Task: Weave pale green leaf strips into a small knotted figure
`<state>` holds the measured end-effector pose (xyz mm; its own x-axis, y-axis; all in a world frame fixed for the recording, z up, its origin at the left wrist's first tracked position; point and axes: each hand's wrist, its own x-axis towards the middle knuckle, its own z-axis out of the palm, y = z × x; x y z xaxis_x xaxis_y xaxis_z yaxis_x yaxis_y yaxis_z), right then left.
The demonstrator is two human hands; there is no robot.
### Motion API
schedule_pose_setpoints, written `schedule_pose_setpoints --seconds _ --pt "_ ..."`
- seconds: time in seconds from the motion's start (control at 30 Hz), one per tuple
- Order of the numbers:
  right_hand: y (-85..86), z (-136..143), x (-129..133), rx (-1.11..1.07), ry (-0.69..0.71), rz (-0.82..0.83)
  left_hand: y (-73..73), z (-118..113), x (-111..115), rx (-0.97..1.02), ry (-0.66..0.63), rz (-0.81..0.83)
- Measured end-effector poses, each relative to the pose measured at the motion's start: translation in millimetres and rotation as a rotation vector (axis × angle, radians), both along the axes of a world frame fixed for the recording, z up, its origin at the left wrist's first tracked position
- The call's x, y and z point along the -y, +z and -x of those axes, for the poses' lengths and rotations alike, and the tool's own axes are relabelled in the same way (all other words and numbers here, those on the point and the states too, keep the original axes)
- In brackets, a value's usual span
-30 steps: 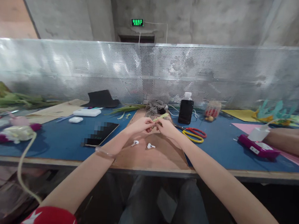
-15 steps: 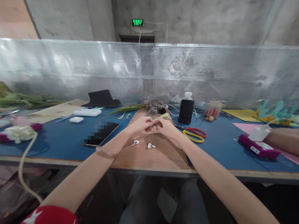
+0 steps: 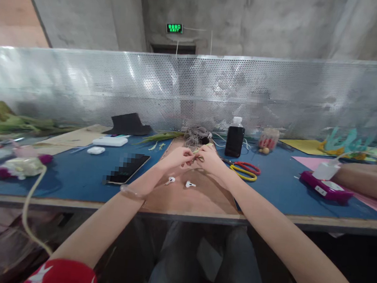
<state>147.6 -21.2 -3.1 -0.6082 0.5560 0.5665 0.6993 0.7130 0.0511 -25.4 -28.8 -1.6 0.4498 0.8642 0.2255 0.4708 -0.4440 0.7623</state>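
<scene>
My left hand (image 3: pixel 178 157) and my right hand (image 3: pixel 210 159) meet over a brown board (image 3: pixel 193 195) in the middle of the blue table (image 3: pixel 73 177). Both pinch a thin pale green strip (image 3: pixel 197 151) between their fingertips; most of the strip is hidden by the fingers. Two white earbuds (image 3: pixel 170 180) (image 3: pixel 189 184) lie on the board just below my hands. A tangle of grey string (image 3: pixel 194 135) sits behind my hands. Red and yellow scissors (image 3: pixel 244 169) lie to the right of my right hand.
A dark phone (image 3: pixel 127 168) lies left of the board, with a white earbud case (image 3: pixel 95 150) and a white flat box (image 3: pixel 109 141) beyond. A dark bottle (image 3: pixel 234 139) stands at the back. Another person's forearm (image 3: pixel 366 182) rests beside a magenta device (image 3: pixel 325 187). A perforated metal screen (image 3: pixel 192 93) closes the back.
My hands have drawn slightly closer together and the green strip now shows less between the fingers. The view shifted very slightly.
</scene>
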Motion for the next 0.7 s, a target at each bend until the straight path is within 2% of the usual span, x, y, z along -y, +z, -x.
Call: schedule_pose_setpoints --seconds 0.2,0.47,0.7 --pt "-2.9 2.1 0.4 0.041 0.022 -0.006 1.5 -1.2 2.1 0.036 -0.008 0.046" --pt "-5.3 4.7 -2.6 -0.04 -0.035 0.003 0.4 -0.6 -0.3 0.134 -0.024 0.14" --pt "-4.3 4.5 -0.6 -0.087 -0.018 0.022 0.2 0.7 -0.1 0.177 -0.054 0.186"
